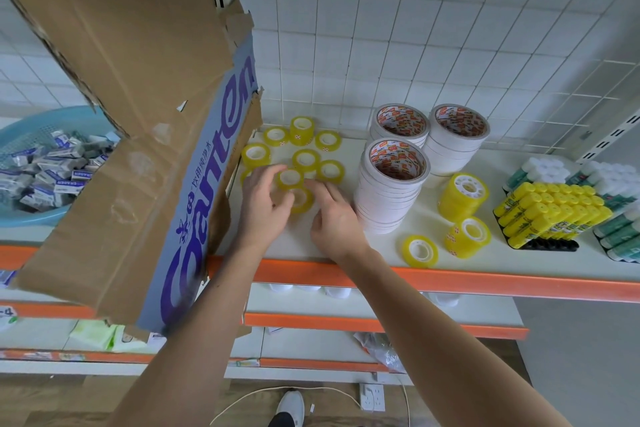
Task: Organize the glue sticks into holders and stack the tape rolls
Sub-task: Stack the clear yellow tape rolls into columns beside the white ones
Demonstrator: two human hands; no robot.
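Several loose rolls: small yellow tape rolls (304,159) lie scattered flat on the shelf (485,263), beside the cardboard box (138,114); one pair at the back looks stacked two high.
Left hand (265,203): fingers curled loosely at the left side of a small roll (300,199); whether the grip has closed on it I cannot tell.
Right hand (334,215): fingers spread and fairly straight, tips touching the same roll's right side, holding nothing I can make out.
Done, as judged: three white tape stacks (391,191) stand tall; a larger yellow roll stack (462,196) stands to their right; yellow glue sticks (550,211) sit packed in a black holder (543,245), with green-and-white glue sticks (620,236) beside them.
Left to do: gather the scattered small rolls into stacks; two more yellow rolls (467,236) near the shelf's front edge stand apart, unstacked.
Stage: roughly halfway or later; the glue side looks tidy, the small tape does not.
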